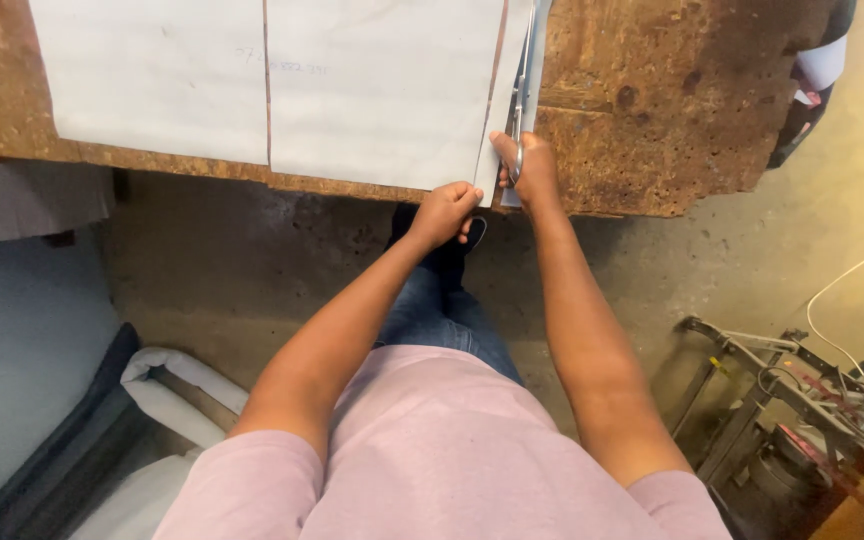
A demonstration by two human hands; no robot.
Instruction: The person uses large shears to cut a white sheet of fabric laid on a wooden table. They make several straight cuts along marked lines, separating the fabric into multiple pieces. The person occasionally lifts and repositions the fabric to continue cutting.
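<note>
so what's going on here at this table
A person stands at a worn brown wooden table and cuts a large white paper sheet with metal scissors. The right hand has its grip on the scissor handles, blades pointing away along the sheet's right side. The left hand pinches the sheet's near edge at the table's rim. A second white sheet lies to the left.

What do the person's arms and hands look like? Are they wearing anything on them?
Both arms are bare from above the elbow down to the hands. The left hand and right hand wear no gloves, and no rings, watch or bracelets show. Short, loose sleeves of a pale pink T-shirt cover only the upper arms. The fingers are bare too.
</note>
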